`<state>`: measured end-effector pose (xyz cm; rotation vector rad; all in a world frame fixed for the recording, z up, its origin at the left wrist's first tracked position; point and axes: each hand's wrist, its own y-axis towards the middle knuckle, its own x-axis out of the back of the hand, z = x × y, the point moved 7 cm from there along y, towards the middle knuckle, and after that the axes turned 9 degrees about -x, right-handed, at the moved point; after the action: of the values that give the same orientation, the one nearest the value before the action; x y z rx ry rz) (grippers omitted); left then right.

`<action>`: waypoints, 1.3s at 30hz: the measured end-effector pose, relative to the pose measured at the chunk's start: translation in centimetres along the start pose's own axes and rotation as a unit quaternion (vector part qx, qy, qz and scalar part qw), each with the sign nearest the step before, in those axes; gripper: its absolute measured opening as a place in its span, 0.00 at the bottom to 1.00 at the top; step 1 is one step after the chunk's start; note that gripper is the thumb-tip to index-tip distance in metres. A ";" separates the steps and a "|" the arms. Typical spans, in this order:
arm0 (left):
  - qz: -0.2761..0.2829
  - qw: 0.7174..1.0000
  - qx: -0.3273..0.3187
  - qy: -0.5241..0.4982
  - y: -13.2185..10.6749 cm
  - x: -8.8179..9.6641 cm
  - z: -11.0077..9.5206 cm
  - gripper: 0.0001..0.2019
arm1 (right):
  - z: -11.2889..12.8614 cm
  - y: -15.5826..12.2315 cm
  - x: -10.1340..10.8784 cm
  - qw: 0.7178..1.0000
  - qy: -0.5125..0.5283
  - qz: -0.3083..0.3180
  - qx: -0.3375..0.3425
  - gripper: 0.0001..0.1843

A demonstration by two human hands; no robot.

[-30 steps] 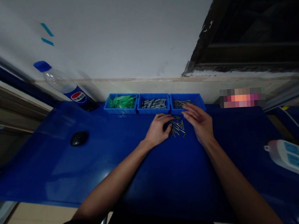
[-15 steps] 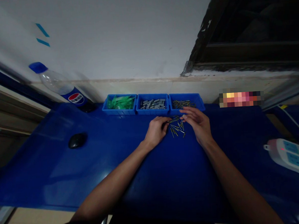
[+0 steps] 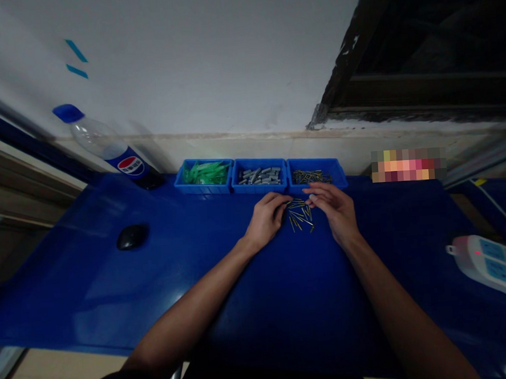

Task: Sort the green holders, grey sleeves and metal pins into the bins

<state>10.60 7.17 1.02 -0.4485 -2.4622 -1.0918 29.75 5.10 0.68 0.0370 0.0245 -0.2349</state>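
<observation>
Brassy-yellow pins (image 3: 300, 216), deep blue table (image 3: 259, 295)

Left hand (image 3: 265, 220) and right hand (image 3: 336, 212) flanking thin metal pins (image 3: 298, 215), on a blue tabletop (image 3: 260, 303), three blue bins (image 3: 259, 188) behind

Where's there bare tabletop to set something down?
Bare blue tabletop shows between the left forearm and right forearm, between the black mouse and left forearm, and between the right forearm and power strip. It's crowded around the loose metal pins, flanked by left hand and right hand, with the blue bins just beyond.
</observation>
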 end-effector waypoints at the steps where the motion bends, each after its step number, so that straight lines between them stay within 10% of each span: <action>1: -0.006 1.000 -0.004 -0.011 0.1 0.2 -0.2 0.11 | 0.1 0.0 -0.1 1.000 -0.006 0.000 -0.003 0.15; 12: -0.104 0.967 0.075 -0.221 -0.2 0.6 1.0 0.13 | -0.6 -0.6 -1.6 0.991 -0.115 0.067 -0.033 0.12; 23: -0.098 0.969 0.080 -0.213 -0.2 0.3 1.0 0.10 | -0.2 -0.4 -1.3 0.995 -0.092 0.036 -0.020 0.12; 33: 0.094 0.995 -0.023 0.030 0.2 -1.4 -0.3 0.17 | 0.6 0.3 1.5 0.997 0.001 -0.080 0.024 0.16; 39: 0.090 0.995 -0.008 0.040 -0.1 -1.5 0.4 0.15 | 0.5 0.2 1.4 0.996 -0.005 -0.081 0.034 0.10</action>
<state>11.77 7.23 -0.04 -0.6069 -2.2942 -1.0361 31.12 4.91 1.19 0.1027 0.0087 -0.3983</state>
